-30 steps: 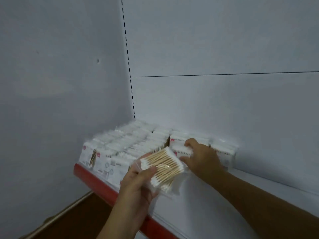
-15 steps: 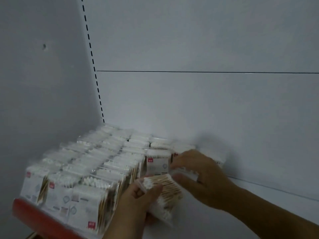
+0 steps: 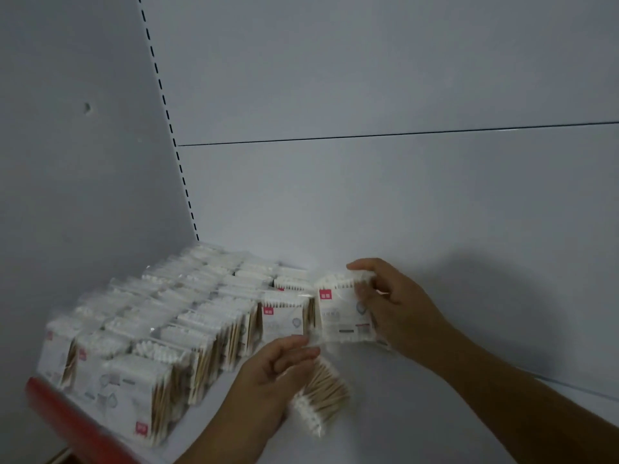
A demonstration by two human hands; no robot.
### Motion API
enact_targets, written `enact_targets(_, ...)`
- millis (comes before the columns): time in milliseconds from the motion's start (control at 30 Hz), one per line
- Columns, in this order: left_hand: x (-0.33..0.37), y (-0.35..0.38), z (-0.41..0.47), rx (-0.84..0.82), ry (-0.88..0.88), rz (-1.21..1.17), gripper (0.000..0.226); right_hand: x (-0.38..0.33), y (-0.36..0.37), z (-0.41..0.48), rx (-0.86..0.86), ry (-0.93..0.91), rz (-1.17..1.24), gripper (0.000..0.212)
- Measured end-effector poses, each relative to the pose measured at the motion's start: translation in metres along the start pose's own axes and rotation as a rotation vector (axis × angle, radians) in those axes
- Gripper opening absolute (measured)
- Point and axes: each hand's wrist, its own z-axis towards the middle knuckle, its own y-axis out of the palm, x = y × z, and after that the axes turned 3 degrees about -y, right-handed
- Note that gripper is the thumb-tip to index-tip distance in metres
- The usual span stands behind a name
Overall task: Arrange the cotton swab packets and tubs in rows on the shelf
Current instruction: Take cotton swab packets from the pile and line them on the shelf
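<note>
Several rows of cotton swab packets [image 3: 174, 323] stand upright on the white shelf [image 3: 418, 413], filling its left corner. My right hand [image 3: 395, 306] grips one packet [image 3: 341, 309] by its right side and holds it upright, next to the last standing packet [image 3: 284, 316] of the right-hand row. My left hand [image 3: 271, 376] holds another packet [image 3: 321, 396] with wooden sticks showing, low over the shelf in front of that row; its fingers curl over the packet's top.
The shelf has a red front strip [image 3: 77, 426]. A grey side wall [image 3: 83, 162] closes the left, a grey back panel [image 3: 402, 195] stands behind. Bare shelf surface stretches to the right of my hands.
My right hand has pulled a packet out to the right of the row and holds it upright. My left hand has lowered its packet toward the shelf. The view has shifted.
</note>
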Motion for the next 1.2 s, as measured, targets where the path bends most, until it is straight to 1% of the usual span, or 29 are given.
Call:
enact_targets(67,-0.002,0.0,0.0,-0.024,-0.005,0.004,0.026,0.001,-0.005,0.005,0.016,0.067,0.089,0.015)
enact_targets(167,0.0,-0.001,-0.003,-0.04,0.004,-0.008,0.024,-0.001,-0.009,0.008,0.068,0.084,0.066,0.012)
enact_targets(267,0.001,-0.001,-0.003,-0.052,0.017,-0.026,0.023,-0.004,-0.015,0.012,0.114,0.066,-0.04,0.018)
enact_targets(400,0.003,0.001,-0.005,-0.071,0.015,-0.046,0.023,-0.004,-0.024,0.015,0.114,0.07,-0.025,0.026)
enact_targets(433,0.004,0.001,-0.006,-0.072,0.013,-0.035,0.022,-0.004,-0.026,0.015,0.107,0.049,-0.068,0.027)
enact_targets(567,0.007,0.003,-0.008,-0.03,0.003,0.002,0.025,0.002,-0.018,0.009,0.079,-0.161,-0.434,0.03)
enact_targets(667,0.011,0.003,-0.008,0.029,-0.028,-0.125,0.021,0.013,0.002,-0.001,0.02,-0.389,-0.671,0.024)
enact_targets(700,0.012,0.003,-0.008,0.045,-0.038,-0.163,0.019,0.017,0.007,-0.004,0.004,-0.459,-0.768,0.024)
enact_targets(733,0.012,0.002,-0.007,0.057,-0.042,-0.185,0.018,0.019,0.008,-0.005,0.001,-0.488,-0.828,0.027)
enact_targets(800,0.011,0.001,-0.006,0.071,-0.041,-0.193,0.018,0.014,0.004,-0.003,0.071,-0.517,-0.836,0.033)
enact_targets(867,0.011,0.0,-0.004,0.09,-0.042,-0.2,0.019,-0.002,-0.001,-0.003,0.163,-0.603,-0.728,0.031)
enact_targets(900,0.01,0.0,-0.003,0.096,-0.048,-0.217,0.018,-0.013,-0.001,-0.006,0.129,-0.625,-0.639,0.034)
enact_targets(933,0.01,0.0,-0.002,0.095,-0.058,-0.243,0.018,-0.022,0.001,-0.01,0.021,-0.618,-0.563,0.041)
enact_targets(967,0.01,0.0,-0.002,0.089,-0.072,-0.269,0.019,-0.029,0.006,-0.016,-0.154,-0.58,-0.536,0.051)
enact_targets(1000,0.011,0.0,-0.002,0.078,-0.092,-0.297,0.021,-0.033,0.015,-0.025,-0.345,-0.542,-0.578,0.064)
enact_targets(1033,0.012,0.0,-0.003,0.053,-0.118,-0.331,0.025,-0.032,0.025,-0.032,-0.511,-0.531,-0.674,0.073)
enact_targets(1067,0.013,0.0,-0.004,0.021,-0.151,-0.367,0.032,-0.027,0.034,-0.039,-0.605,-0.557,-0.768,0.074)
enact_targets(1100,0.013,0.0,-0.005,-0.009,-0.177,-0.392,0.042,-0.022,0.04,-0.042,-0.614,-0.589,-0.833,0.068)
enact_targets(1133,0.014,-0.001,-0.004,-0.035,-0.192,-0.394,0.051,-0.018,0.041,-0.041,-0.549,-0.6,-0.834,0.057)
enact_targets(1167,0.015,-0.001,-0.004,-0.052,-0.198,-0.378,0.056,-0.016,0.038,-0.038,-0.455,-0.578,-0.768,0.047)
enact_targets(1200,0.015,0.0,-0.004,-0.067,-0.199,-0.36,0.058,-0.014,0.033,-0.033,-0.366,-0.529,-0.673,0.042)
